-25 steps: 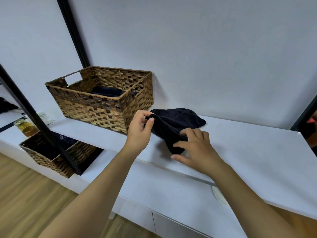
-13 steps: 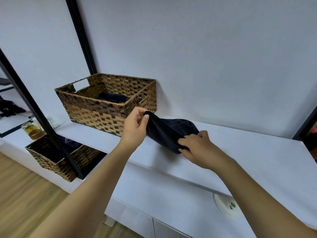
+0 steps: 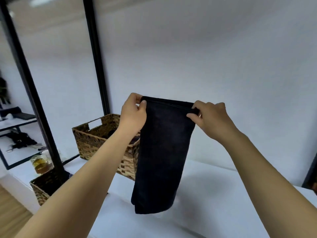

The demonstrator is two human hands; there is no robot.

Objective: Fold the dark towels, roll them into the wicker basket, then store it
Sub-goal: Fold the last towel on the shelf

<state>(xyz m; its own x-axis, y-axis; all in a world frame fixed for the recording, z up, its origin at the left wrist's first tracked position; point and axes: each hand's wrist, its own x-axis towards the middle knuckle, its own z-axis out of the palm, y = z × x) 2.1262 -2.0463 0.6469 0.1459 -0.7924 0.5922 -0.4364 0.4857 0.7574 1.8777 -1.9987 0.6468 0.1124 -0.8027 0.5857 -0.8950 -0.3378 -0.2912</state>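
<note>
The left hand (image 3: 133, 112) and right hand (image 3: 210, 118) each pinch a top corner of the dark towel (image 3: 163, 152), which hangs between them above the white countertop (image 3: 214, 212), beside the wicker basket (image 3: 101, 140).

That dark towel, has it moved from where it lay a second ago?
Yes. The dark towel has gone up: it lay bunched on the white shelf beside the wicker basket, and now hangs from both hands, its top edge above the basket's rim.

- My two hands: left hand (image 3: 133, 114), right hand (image 3: 210, 117)
- One dark towel (image 3: 163, 152) I hold up
- Two wicker baskets: upper basket (image 3: 96, 140), lower basket (image 3: 42, 188)
- One glass jar (image 3: 40, 164)
</note>
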